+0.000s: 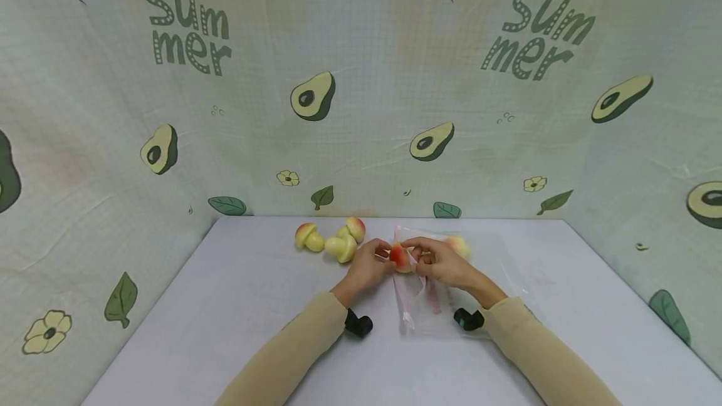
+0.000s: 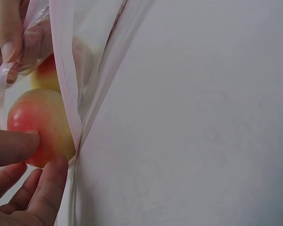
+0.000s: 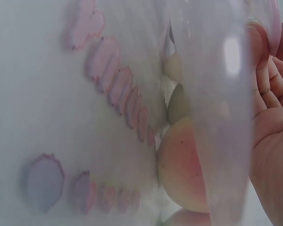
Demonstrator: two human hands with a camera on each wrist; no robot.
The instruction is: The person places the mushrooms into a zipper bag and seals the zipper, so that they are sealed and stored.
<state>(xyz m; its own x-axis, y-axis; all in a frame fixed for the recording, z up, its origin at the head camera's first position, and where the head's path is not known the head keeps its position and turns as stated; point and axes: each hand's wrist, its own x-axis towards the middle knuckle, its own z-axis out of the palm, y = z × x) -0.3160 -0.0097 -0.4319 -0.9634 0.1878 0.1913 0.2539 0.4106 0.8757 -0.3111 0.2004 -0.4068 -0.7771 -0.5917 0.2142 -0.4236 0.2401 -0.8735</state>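
Note:
At the mouth of a clear plastic bag (image 1: pixel 420 312) with pink edging, my left hand (image 1: pixel 366 264) pinches a mushroom-shaped piece (image 2: pixel 40 117) by its red and yellow cap, thumb on one side and fingers on the other. My right hand (image 1: pixel 442 263) grips the bag's pink edge (image 3: pixel 274 28) between thumb and fingers, drawing the mouth apart. Another such piece (image 1: pixel 458 246) shows through the plastic beyond the right hand. The right wrist view has a red and yellow round cap (image 3: pixel 181 165) partly behind the film, and pink printing on the bag.
Several more mushroom-shaped pieces (image 1: pixel 340 246) lie in a loose group behind and left of my left hand. The white table (image 1: pixel 225 293) ends at a hanging cloth (image 1: pixel 361 168) printed with avocados, which also runs along both sides.

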